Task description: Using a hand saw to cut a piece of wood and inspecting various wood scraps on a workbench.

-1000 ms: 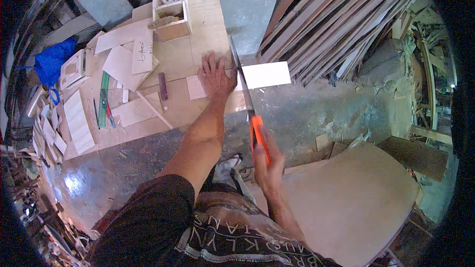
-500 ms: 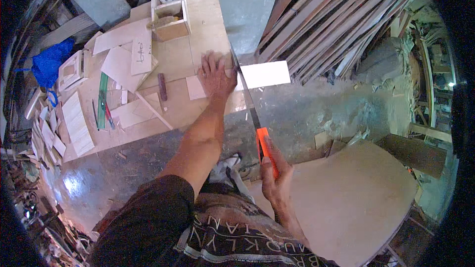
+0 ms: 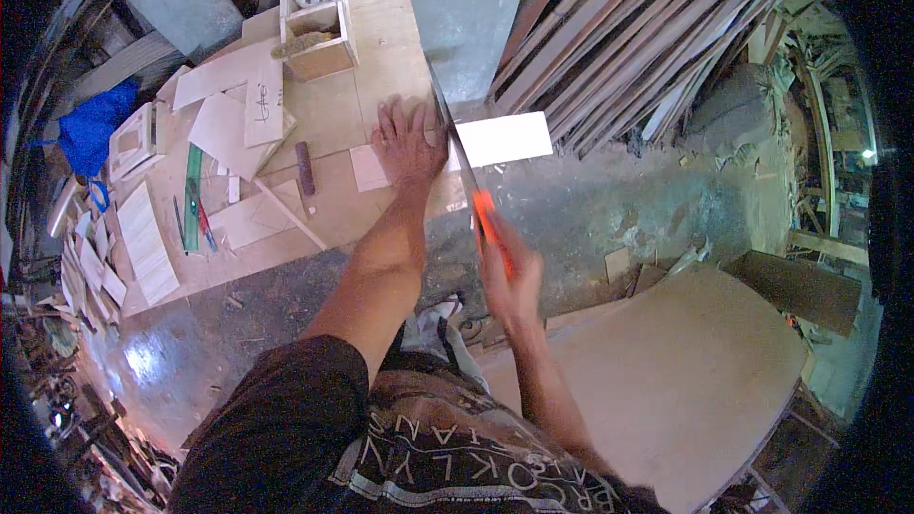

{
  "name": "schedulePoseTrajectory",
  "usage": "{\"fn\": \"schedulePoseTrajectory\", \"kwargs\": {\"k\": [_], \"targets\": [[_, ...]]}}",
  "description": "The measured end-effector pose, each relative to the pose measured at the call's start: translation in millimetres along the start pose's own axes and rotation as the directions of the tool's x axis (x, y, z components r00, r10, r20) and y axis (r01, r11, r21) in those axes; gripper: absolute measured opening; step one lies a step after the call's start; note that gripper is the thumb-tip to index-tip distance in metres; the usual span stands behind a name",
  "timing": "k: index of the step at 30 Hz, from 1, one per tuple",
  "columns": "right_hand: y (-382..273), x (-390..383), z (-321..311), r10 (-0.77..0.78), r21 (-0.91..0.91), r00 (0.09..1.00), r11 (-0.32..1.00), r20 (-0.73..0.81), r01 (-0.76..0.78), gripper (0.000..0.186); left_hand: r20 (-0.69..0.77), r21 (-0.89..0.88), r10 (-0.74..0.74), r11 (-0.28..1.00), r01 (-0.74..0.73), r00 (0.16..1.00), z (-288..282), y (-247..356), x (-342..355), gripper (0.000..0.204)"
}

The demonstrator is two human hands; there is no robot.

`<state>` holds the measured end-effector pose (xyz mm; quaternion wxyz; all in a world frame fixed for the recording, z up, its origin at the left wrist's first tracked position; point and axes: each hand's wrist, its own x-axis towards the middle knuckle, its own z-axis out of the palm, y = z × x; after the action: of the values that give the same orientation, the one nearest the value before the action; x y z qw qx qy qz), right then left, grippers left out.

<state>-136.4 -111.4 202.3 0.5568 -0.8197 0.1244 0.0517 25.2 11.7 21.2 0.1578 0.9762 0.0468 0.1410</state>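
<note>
My left hand (image 3: 407,145) lies spread on a pale board strip (image 3: 366,166) at the right end of the plywood worktop (image 3: 386,62), fingertips apart. Right of it, the strip's brightly lit part (image 3: 502,136) sticks out past the worktop edge. A handsaw's blade (image 3: 458,148) crosses the strip just beside my left thumb. My right hand (image 3: 511,271) is closed on the saw's orange handle (image 3: 484,211). A dark reddish block (image 3: 305,168) lies left of my left hand. The blade's teeth are too small to make out.
On the worktop are a wooden box (image 3: 319,55), a green ruler (image 3: 192,198), pens and board offcuts (image 3: 143,238). A blue bag (image 3: 95,128) sits at left. Long boards (image 3: 638,38) are stacked at upper right; a large sheet (image 3: 657,381) lies at lower right.
The saw and my right hand moved back toward me, then forward again to farther up than before. My left hand stays on the strip; the view shifted slightly.
</note>
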Motion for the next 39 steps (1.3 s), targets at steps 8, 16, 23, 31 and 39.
{"fn": "schedulePoseTrajectory", "kwargs": {"k": [8, 16, 23, 31, 39], "targets": [[-21.8, -53.2, -13.4, -0.002, -0.011, 1.0, 1.0, -0.021, 0.001, 0.039, 0.058, 0.052, -0.047, 0.998, 0.044, 0.997, -0.2, -14.6, -0.9, 0.057], [14.4, 46.8, 10.3, -0.112, -0.094, 0.991, 0.99, -0.068, 0.105, 0.039, 0.121, 0.051, -0.023, 0.999, 0.017, 0.992, 5.1, 16.7, 1.9, 0.057], [-43.4, -50.0, -20.3, 0.031, -0.042, 0.999, 0.999, 0.009, -0.03, 0.041, 0.077, 0.066, -0.068, 0.996, 0.063, 0.995, -2.9, -10.1, 9.2, 0.059], [-9.5, -3.2, -2.7, -0.106, -0.139, 0.993, 0.985, -0.046, 0.099, 0.038, 0.162, 0.062, -0.06, 0.997, 0.051, 0.985, 5.4, 0.1, -3.3, 0.058], [-10.9, 5.4, -5.6, 0.054, -0.033, 0.998, 0.998, -0.023, -0.055, 0.036, 0.091, 0.032, -0.024, 0.999, 0.021, 0.996, 0.6, 13.5, -6.5, 0.056]]}}
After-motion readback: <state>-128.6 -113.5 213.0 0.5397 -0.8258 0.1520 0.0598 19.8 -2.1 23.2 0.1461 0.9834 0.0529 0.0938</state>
